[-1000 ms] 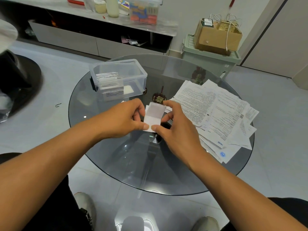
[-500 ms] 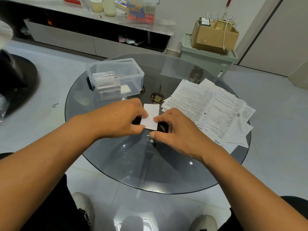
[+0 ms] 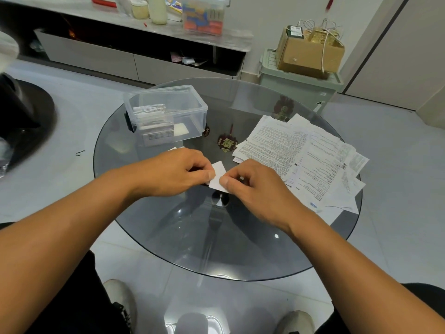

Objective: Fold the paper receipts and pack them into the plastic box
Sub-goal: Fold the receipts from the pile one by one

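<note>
step: creasing a folded receipt (image 3: 218, 175) low over the glass bench (image 3: 154, 237), mid-bench
left hand (image 3: 177, 173): grip pinching receipt's left edge
right hand (image 3: 255, 186): grip pinching its right edge
tip: likely best to align edges, then press the crease flat
plastic box (image 3: 166, 112): open, back-left, folded receipts inside, near hands
unfolded receipts (image 3: 303, 157): pile at right, reaching bench rim
room: open glass in front of hands

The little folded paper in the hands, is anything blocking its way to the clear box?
Nothing visible is. The folded receipt is pinched between the left hand and right hand. The plastic box stands open-topped beyond the left hand, with only bare glass table between. The loose receipts lie off to the right.
</note>
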Available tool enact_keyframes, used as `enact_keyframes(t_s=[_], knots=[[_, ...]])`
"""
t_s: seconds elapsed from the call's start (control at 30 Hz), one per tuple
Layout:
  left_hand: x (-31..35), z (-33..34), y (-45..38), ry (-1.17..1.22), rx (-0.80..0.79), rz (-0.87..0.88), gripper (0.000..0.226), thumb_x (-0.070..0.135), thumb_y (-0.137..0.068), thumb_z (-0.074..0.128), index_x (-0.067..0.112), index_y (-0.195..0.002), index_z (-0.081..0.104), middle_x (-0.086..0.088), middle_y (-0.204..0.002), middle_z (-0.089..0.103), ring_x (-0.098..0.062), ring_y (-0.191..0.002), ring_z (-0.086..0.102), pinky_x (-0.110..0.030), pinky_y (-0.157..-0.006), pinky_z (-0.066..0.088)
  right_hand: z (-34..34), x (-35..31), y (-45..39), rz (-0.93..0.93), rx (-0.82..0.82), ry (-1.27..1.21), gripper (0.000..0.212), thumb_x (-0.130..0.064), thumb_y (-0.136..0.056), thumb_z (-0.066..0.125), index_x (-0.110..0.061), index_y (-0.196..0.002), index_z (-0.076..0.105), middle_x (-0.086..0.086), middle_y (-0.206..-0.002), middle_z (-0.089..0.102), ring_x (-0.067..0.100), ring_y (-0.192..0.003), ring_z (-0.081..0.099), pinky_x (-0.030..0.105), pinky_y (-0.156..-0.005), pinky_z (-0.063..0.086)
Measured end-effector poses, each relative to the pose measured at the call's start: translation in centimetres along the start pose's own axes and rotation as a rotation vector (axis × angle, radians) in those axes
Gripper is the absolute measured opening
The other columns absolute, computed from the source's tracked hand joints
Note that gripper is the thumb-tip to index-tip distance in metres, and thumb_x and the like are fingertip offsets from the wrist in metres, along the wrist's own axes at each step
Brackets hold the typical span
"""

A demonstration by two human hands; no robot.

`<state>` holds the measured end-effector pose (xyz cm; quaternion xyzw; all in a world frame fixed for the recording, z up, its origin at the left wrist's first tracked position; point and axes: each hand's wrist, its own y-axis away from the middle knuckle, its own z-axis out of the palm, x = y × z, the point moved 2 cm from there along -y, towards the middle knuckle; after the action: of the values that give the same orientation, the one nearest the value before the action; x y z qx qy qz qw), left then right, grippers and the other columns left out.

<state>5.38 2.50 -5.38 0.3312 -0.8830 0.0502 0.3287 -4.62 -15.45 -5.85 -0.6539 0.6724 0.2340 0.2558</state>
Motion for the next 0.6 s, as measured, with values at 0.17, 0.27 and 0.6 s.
enact_keyframes(t_s=[0.17, 0.27, 0.6], knots=[[0.1, 0.2, -0.4, -0.026, -0.019, -0.055, 0.024, 0.038, -0.105, 0.047, 0.029, -0.095, 0.067, 0.008, -0.093, 0.063, -0.010, -0.082, 0.057, -0.034, -0.077, 0.051, -0.8, 0.3, 0.0, 0.001, -0.210, -0.063, 0.027, -0.020, -0.091, 0.072, -0.032, -0.115, 0.072, -0.015, -0.099, 0.061, 0.008, -0.078, 0.057, 0.024, -0.065, 0.045], [0.2, 0.0, -0.2, 0.034, -0.031, -0.070, 0.023, 0.038, -0.105, 0.048, 0.033, -0.094, 0.068, 0.012, -0.090, 0.064, -0.003, -0.080, 0.056, -0.025, -0.074, 0.045, -0.1, 1.0, -0.2, 0.027, -0.018, -0.107, 0.015, -0.029, -0.095, 0.072, -0.032, -0.109, 0.076, -0.017, -0.087, 0.067, 0.002, -0.075, 0.059, 0.022, -0.067, 0.043], [0.5, -0.1, 0.0, 0.100, -0.064, -0.075, 0.021, 0.049, -0.088, 0.072, 0.037, -0.102, 0.062, 0.009, -0.089, 0.066, -0.006, -0.076, 0.058, -0.021, -0.066, 0.047, 1.1, 0.8, -0.2, 0.058, 0.028, -0.161, 0.024, -0.031, -0.085, 0.084, -0.033, -0.106, 0.071, -0.005, -0.082, 0.068, -0.001, -0.066, 0.057, 0.022, -0.065, 0.043]])
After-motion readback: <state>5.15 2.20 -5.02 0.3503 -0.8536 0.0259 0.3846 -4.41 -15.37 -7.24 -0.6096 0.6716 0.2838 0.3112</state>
